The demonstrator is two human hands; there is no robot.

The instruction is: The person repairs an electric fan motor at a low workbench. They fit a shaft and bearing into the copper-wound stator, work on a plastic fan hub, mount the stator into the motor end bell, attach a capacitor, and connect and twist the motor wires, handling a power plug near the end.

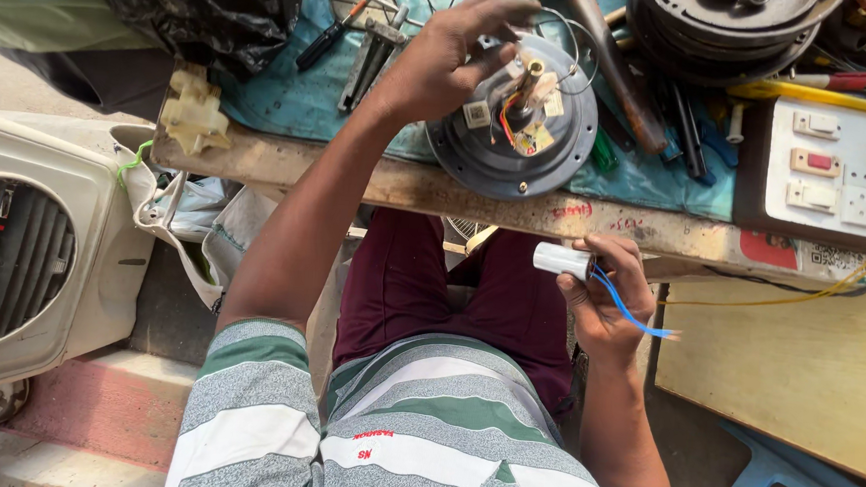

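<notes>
- Steadying the grey fan motor [511, 129] on the surface [377, 176], my left hand [441, 56] lay across its far left rim, fingers spread and closed on nothing, so its wired shaft faced up.
- My right hand [603, 292] kept a narrow grip on the white capacitor [561, 259], near my lap and below the surface edge.
- Its blue leads [632, 311] trailed right, clear of the palm.
- A switchboard [832, 175] sat at far right.

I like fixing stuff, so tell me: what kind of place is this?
It looks like a small repair workshop for electrical things, probably fans. A round fan motor with loose wires sits on a worn wooden bench, screwdrivers lie about, and a switchboard with sockets stands ready nearby.
</notes>
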